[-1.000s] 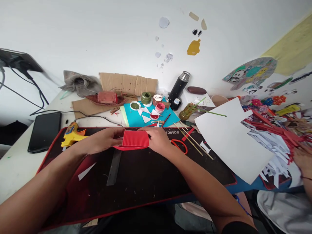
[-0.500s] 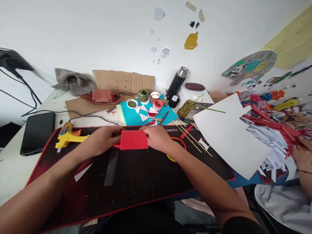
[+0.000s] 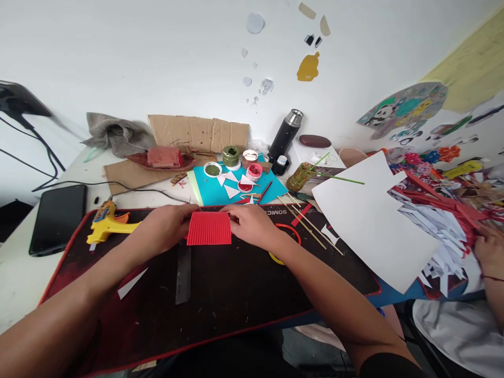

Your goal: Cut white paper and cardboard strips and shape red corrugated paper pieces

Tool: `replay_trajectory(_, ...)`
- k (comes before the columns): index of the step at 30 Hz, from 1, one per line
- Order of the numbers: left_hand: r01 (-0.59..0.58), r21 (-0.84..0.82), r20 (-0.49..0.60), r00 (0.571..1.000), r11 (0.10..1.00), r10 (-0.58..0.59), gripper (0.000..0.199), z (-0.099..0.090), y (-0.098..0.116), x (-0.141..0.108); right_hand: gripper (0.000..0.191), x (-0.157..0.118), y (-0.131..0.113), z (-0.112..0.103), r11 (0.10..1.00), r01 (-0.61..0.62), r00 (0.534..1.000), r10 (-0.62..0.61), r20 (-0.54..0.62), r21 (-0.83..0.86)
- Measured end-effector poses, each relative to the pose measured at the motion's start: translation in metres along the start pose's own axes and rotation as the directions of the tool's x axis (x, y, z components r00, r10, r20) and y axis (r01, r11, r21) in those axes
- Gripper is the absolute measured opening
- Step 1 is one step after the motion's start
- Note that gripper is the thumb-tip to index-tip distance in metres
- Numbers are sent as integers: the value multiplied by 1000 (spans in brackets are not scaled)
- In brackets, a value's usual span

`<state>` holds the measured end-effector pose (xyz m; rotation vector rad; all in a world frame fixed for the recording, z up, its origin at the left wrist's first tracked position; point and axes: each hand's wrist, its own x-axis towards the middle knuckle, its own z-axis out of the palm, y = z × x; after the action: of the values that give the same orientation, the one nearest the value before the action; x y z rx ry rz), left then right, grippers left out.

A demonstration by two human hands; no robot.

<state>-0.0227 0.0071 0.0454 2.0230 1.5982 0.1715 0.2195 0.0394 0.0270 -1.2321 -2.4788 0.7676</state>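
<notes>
- While both hands are at the red ridged piece (image 3: 209, 229), the step in hand looks like holding and shaping or aligning it, though which of these I cannot tell
- The left hand (image 3: 167, 228) grips its left edge and the right hand (image 3: 252, 224) grips its right edge, fingers curled in, several tips hidden behind it
- The piece sits between the hands over the far part of the dark mat (image 3: 236, 294); whether it touches the mat is unclear
- As I judge it, the next move calls for an even, light hold from both sides, since the ridged sheet looks easy to crease
- Nearer the body, a dark flat strip (image 3: 183, 275) and a white paper sliver (image 3: 132, 284) lie on the mat
- A yellow glue gun (image 3: 110, 226) rests to the left, with a phone (image 3: 59, 219) beyond it; orange-handled scissors (image 3: 292, 229) are partly hidden by the right forearm
- Behind, a blue sheet (image 3: 200, 191) carries paint pots and white scraps, near a tilted black flask (image 3: 285, 135)
- To the right are a large white sheet (image 3: 374, 226), heaped paper strips (image 3: 441, 231) and another person's hand (image 3: 488, 252)
- The white wall (image 3: 118, 52) bears stuck-on cutouts, among them a yellow one (image 3: 307, 68)
</notes>
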Motion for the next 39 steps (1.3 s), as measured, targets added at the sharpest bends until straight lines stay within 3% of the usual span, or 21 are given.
replay_trajectory(5, 104, 277, -118, 990, 955, -74, 46, -5, -5, -3, 23, -7, 12, -6, 915, 16, 988, 48, -148, 403)
replay_trajectory(9, 140, 336, -158, 983, 931, -91, 46, -9, -9, 1, 40, -10, 5, -19, 860, 93, 980, 9, -198, 503)
replay_trajectory(12, 119, 337, -138, 987, 934, -76, 44, -12, -9, 4, 56, -12, -8, -25, 898, 184, 975, -116, -189, 400)
replay_trajectory(15, 102, 341, -86, 993, 935, -77, 44, -16, -6, 6, 63, -13, -19, -23, 955, 232, 966, -204, -159, 185)
replay_trajectory(20, 117, 322, -59, 993, 939, -104, 46, -18, -9, 8, 72, -15, -26, -18, 973, 201, 974, -210, -82, -111)
replay_trajectory(28, 77, 218, -45, 997, 973, -69, 41, -14, -13, 7, 70, -12, -25, -15, 976, 140, 988, -149, -43, -167)
replay_trajectory(39, 54, 74, -32, 998, 996, -51, 47, -11, -6, 3, 63, -11, -14, 2, 970, 142, 982, -163, -96, -197)
